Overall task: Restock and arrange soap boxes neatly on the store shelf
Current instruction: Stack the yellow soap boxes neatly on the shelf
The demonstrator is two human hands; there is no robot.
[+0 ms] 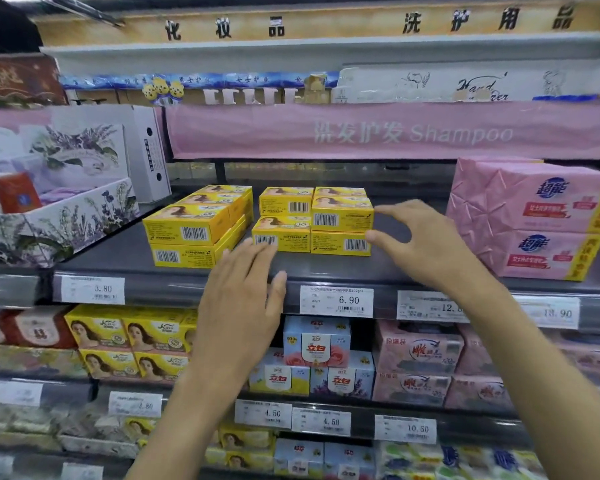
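Head view gives me the yellow soap boxes [342,220] on the dark middle shelf [326,270], in three low stacks. The left stack [187,230] is skewed and the two at centre are squarer, though one lower box [281,239] sits forward of the box above it. The left hand [243,303] is flat with its fingers [262,251] straight, tips at that lower box's barcode end; I cannot tell whether they touch it. The right hand [426,244] is spread wide just beside the right stack, thumb by the lower box and forefinger by the upper, holding nothing. I judge these cartons light and stiff, of thin glossy card that slides readily on the shelf and dents at the corners. I would push flat on the end faces or pinch across the long sides. A pink banner [395,133] reads "Shampoo" after Chinese characters. The price tags read 6.90 [336,301] and 3.80 [92,289], and the pink packs [530,220] at far right carry 超能.
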